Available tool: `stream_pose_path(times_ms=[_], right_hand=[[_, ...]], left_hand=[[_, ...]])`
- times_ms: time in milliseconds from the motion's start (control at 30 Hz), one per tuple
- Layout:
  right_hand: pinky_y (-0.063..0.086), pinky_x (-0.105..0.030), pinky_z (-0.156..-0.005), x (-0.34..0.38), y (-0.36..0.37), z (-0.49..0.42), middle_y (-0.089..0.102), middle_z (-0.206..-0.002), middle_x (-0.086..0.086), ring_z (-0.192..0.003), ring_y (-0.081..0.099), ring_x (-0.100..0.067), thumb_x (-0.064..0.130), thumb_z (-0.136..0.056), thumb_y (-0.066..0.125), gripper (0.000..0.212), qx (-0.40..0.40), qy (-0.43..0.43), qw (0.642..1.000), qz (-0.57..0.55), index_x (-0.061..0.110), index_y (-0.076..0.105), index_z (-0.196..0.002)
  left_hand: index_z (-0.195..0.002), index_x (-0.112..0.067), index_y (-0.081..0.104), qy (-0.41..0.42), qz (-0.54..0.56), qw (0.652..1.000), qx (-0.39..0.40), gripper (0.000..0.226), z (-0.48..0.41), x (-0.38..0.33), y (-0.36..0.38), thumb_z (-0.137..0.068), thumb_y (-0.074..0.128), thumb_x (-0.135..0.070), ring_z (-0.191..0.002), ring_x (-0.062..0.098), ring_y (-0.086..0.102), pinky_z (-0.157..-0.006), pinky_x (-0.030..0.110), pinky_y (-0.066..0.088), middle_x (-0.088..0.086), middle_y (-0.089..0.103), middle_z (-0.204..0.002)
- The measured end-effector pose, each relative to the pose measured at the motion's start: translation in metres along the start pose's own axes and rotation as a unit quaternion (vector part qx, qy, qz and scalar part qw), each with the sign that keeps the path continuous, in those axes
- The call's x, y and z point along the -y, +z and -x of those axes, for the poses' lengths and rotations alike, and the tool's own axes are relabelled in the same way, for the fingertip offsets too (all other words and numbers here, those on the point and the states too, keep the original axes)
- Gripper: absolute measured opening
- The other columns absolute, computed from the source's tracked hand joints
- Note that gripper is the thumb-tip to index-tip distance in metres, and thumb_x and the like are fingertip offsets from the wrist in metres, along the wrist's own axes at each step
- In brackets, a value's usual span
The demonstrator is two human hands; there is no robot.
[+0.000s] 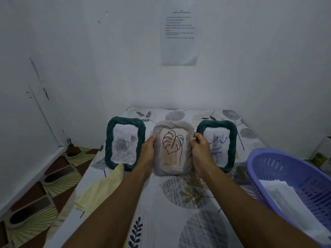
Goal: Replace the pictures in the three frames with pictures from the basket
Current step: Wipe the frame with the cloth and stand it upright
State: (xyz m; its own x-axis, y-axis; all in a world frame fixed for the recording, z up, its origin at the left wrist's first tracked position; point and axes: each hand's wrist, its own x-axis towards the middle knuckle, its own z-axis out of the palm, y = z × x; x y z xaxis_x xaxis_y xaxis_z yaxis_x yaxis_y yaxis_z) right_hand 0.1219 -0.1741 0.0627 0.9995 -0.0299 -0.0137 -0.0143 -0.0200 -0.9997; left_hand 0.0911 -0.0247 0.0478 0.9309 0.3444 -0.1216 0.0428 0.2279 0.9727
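Both the left hand (pixel 149 149) and right hand (pixel 199 149) had their grip curled round the pale grey twisted-rim middle frame (pixel 172 125). Guess its swap was starting, next it'd need flipping to open the back.

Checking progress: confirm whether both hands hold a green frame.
No, left hand and right hand grip the pale middle frame.

Both bare forearms reach forward, converging from the lower corners. The left hand (pixel 149 149) grips the left edge of the pale frame (pixel 173 125), with its thumb on the front. The right hand (pixel 200 148) grips the right edge, fingers curled round the rim.
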Motion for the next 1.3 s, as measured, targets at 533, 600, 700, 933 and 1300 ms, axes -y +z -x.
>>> stream_pose_path(times_ms=[533,600,700,933,1300], right_hand=[[0.045,-0.026,-0.097,-0.008,-0.025,0.030,0.055,-0.126,0.008,-0.115,0.052,-0.008,0.009,-0.097,0.051,0.049,0.017,-0.102,0.989,0.106,0.021,0.042,-0.143],[0.041,-0.021,-0.096,-0.014,-0.028,0.040,0.052,-0.125,0.009,-0.116,0.049,-0.005,0.006,-0.096,0.050,0.049,0.013,-0.123,0.984,0.127,0.017,0.042,-0.143],[0.043,-0.024,-0.100,-0.035,-0.032,0.052,0.057,-0.127,0.006,-0.114,0.052,-0.006,0.004,-0.095,0.050,0.046,0.018,-0.122,0.981,0.146,0.017,0.047,-0.139],[0.044,0.000,-0.065,-0.060,-0.030,0.060,0.063,-0.113,0.006,-0.084,0.057,0.018,0.005,-0.095,0.052,0.041,0.011,-0.096,0.986,0.138,0.019,0.053,-0.134],[0.048,-0.023,-0.090,-0.075,-0.057,0.087,0.062,-0.114,0.005,-0.106,0.059,-0.011,0.008,-0.093,0.050,0.041,0.040,-0.151,0.951,0.267,0.021,0.054,-0.132]], left_hand=[[-0.092,-0.010,0.072,-0.004,-0.022,0.999,-0.025,0.041,-0.005,0.003,0.003,-0.096,0.039,-0.034,-0.088,0.028,0.070,-0.084,0.042,0.054,0.011,0.075,-0.089],[-0.093,-0.009,0.072,-0.004,-0.025,0.999,-0.026,0.041,-0.004,0.003,0.002,-0.096,0.039,-0.033,-0.086,0.028,0.069,-0.082,0.041,0.054,0.011,0.075,-0.088],[-0.096,-0.005,0.070,0.005,-0.039,0.999,-0.028,0.040,0.000,0.002,0.003,-0.096,0.040,-0.031,-0.086,0.028,0.068,-0.083,0.044,0.053,0.014,0.073,-0.091],[-0.103,-0.025,0.056,0.066,-0.130,0.988,-0.041,0.028,0.016,0.003,0.002,-0.091,0.045,-0.047,-0.099,0.023,0.062,-0.092,0.050,0.050,0.004,0.066,-0.105],[-0.148,-0.012,0.025,0.262,-0.491,0.830,-0.027,0.064,0.090,0.067,-0.020,-0.093,0.050,-0.035,-0.142,0.021,0.019,-0.118,0.035,0.018,0.007,0.026,-0.154]])
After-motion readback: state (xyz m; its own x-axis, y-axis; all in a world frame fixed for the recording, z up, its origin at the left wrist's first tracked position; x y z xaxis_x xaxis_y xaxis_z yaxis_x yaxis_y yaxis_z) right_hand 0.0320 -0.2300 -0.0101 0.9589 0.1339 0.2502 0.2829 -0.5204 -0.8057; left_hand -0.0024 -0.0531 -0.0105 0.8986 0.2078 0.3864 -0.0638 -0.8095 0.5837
